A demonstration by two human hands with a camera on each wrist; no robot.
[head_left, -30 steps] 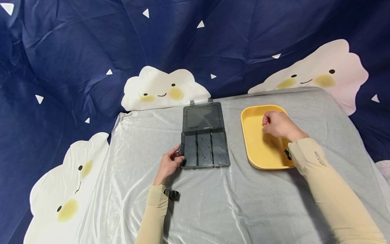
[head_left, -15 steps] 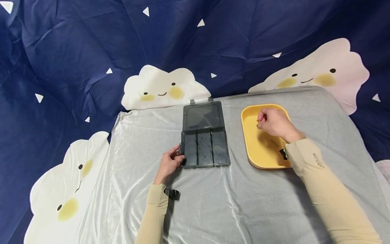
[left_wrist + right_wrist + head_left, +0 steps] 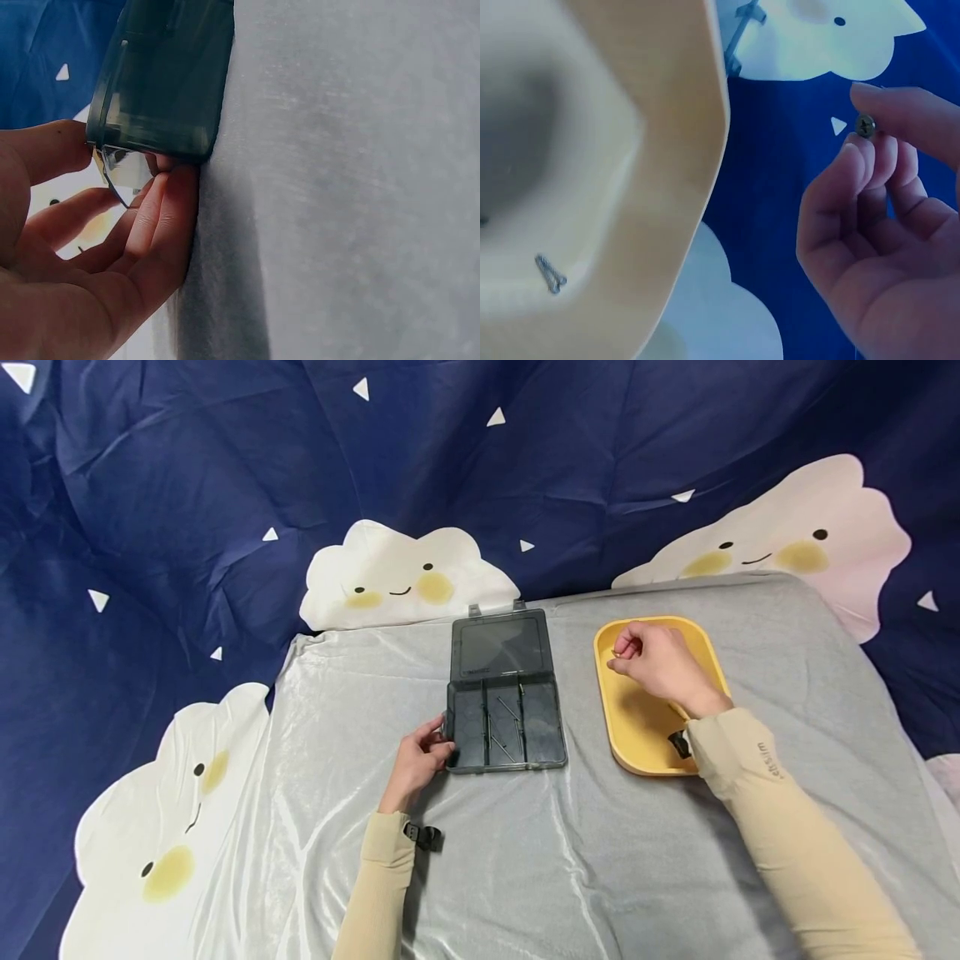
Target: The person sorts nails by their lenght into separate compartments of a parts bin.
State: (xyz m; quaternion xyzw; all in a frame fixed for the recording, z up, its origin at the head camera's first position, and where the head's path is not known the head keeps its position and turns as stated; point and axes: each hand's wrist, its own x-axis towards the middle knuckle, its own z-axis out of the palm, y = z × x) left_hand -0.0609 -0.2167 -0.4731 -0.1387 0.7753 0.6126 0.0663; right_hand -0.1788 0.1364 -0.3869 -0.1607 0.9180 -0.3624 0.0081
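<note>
My left hand point(image 3: 415, 764) holds the left side of a dark see-through compartment box point(image 3: 540, 727). In the left wrist view, the thumb is at the box's upper edge and the fingers are against its side by the cloth. The box's hinged lid point(image 3: 500, 643) is folded back. Several long screws point(image 3: 507, 706) lie in its middle compartment. Over the yellow tray point(image 3: 617, 739), my right hand point(image 3: 663, 664) pinches a cross-head screw point(image 3: 865, 126) between thumb and fingers. More small screws point(image 3: 551, 274) lie on the tray's floor in the right wrist view.
A grey cloth point(image 3: 495, 852) covers the table under the box and tray. Behind hangs a dark blue curtain point(image 3: 420, 452) printed with clouds and triangles. A strip of cloth separates the box from the tray.
My right hand has moved left and slightly away from me across the tray, the screw still pinched. The left hand and the box have stayed put.
</note>
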